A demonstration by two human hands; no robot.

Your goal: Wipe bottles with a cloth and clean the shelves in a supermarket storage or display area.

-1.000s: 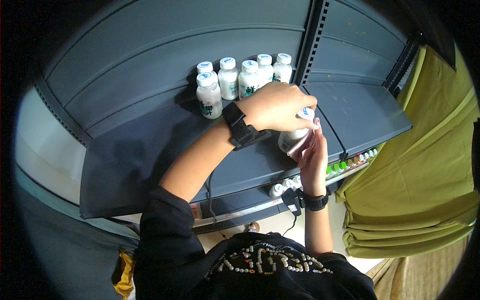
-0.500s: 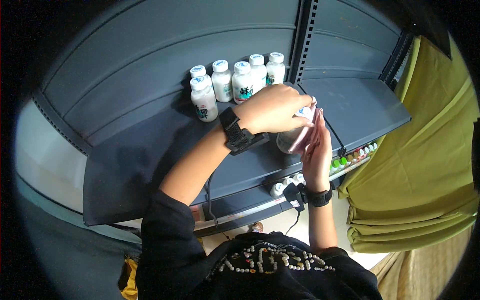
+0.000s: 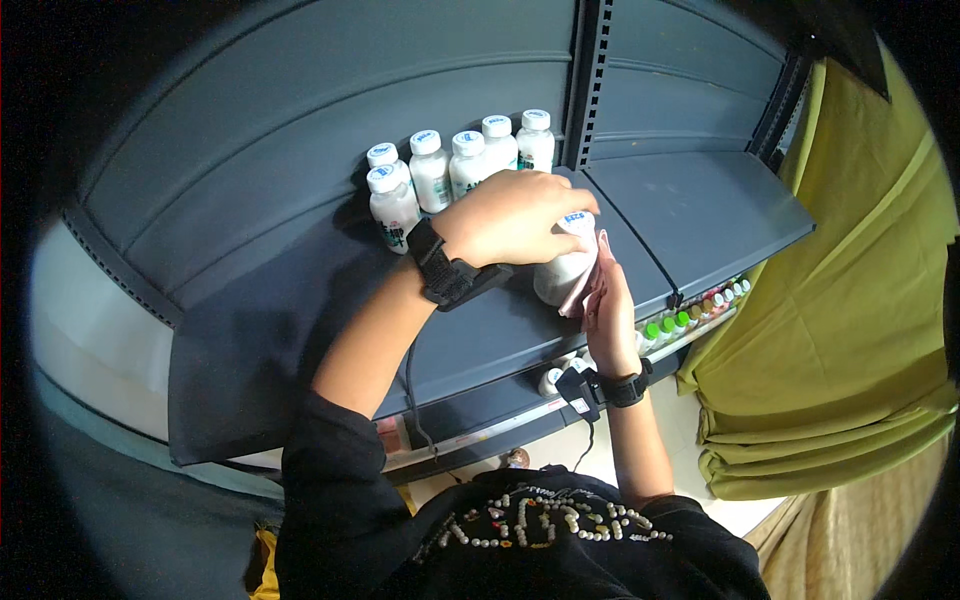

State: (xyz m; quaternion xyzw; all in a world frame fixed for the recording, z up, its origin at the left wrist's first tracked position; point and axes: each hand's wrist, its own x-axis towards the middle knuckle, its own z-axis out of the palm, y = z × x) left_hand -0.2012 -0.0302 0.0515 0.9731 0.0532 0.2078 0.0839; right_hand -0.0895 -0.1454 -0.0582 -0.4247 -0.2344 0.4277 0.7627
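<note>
A white bottle (image 3: pixel 556 278) with a white cap is between my hands, over the front part of the dark grey shelf (image 3: pixel 470 330). My left hand (image 3: pixel 520 218) reaches across from the left, its fingers closed around the bottle's cap and upper part. My right hand (image 3: pixel 612 318) holds a pink cloth (image 3: pixel 584 292) against the bottle's right side. The cloth partly hides that side, and whether the base touches the shelf I cannot tell. Behind my left hand stand several similar white bottles (image 3: pixel 430 175), upright in a loose group near the back panel.
A lower shelf holds white-capped bottles (image 3: pixel 550 381) and a row of small bottles with green, brown and white caps (image 3: pixel 683 320). Another grey shelf section (image 3: pixel 700 210) adjoins on the right. A green curtain (image 3: pixel 830 300) hangs beyond it. A black cable (image 3: pixel 410 390) crosses the shelf edge.
My left fingers have moved off the cloth's upper edge to the bottle's cap, which shows more now. The cloth sits lower along the bottle's right side. The whole view has shifted slightly.
</note>
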